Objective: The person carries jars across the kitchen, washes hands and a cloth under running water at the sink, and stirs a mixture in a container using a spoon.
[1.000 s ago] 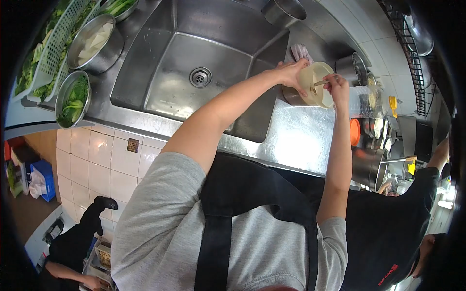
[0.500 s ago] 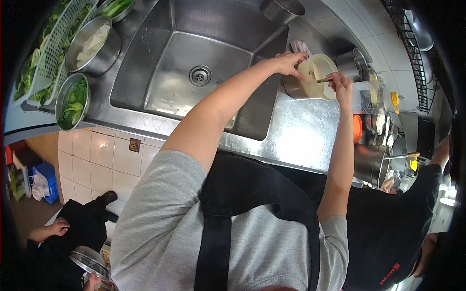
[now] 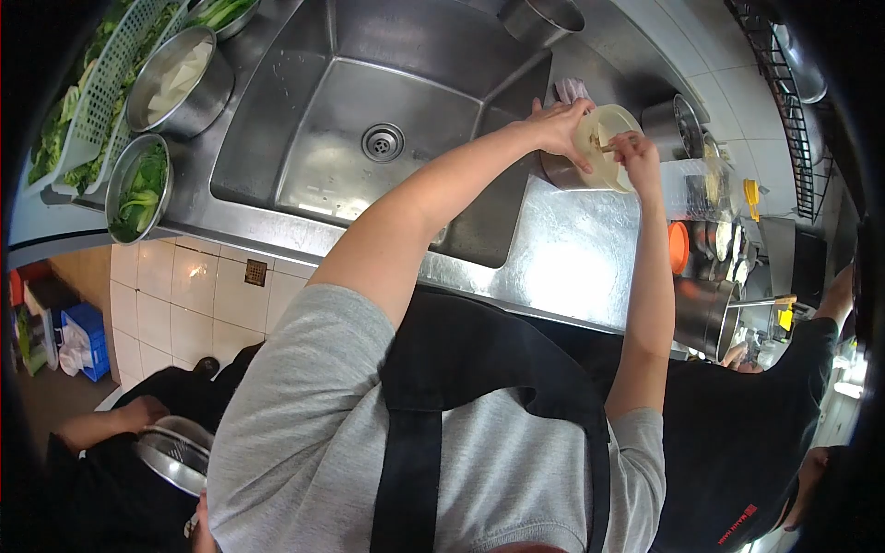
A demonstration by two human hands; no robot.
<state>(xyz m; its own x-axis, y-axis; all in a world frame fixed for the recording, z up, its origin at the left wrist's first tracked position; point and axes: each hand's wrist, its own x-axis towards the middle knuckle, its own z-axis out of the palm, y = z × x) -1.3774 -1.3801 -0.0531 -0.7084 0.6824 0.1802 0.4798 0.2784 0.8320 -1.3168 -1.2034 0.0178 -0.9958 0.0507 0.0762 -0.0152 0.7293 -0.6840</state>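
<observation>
A cream plastic tub point(image 3: 616, 122) leans on its side with its mouth toward my right hand, over a steel pot point(image 3: 560, 172) on the drainboard beside the sink. My left hand point(image 3: 559, 129) grips the tub's outside near the rim, thumb lower and fingers above. My right hand point(image 3: 638, 161) is closed around the handle of a thin brownish utensil point(image 3: 604, 147) that reaches into the tub. The utensil's working end is hard to make out. What the pot holds is hidden behind the tub and hand.
A deep sink point(image 3: 406, 194) lies left of the tub. Bowls of greens point(image 3: 140, 194) and pale slices point(image 3: 175, 88) line the far left. Pots point(image 3: 671, 127) and an orange container point(image 3: 678, 247) stand right. A co-worker point(image 3: 737, 442) is close on my right, another lower left.
My right hand has moved slightly left and closer into the tub with the utensil. My left hand has shifted a little on the tub. The lower-left co-worker has moved with a steel strainer.
</observation>
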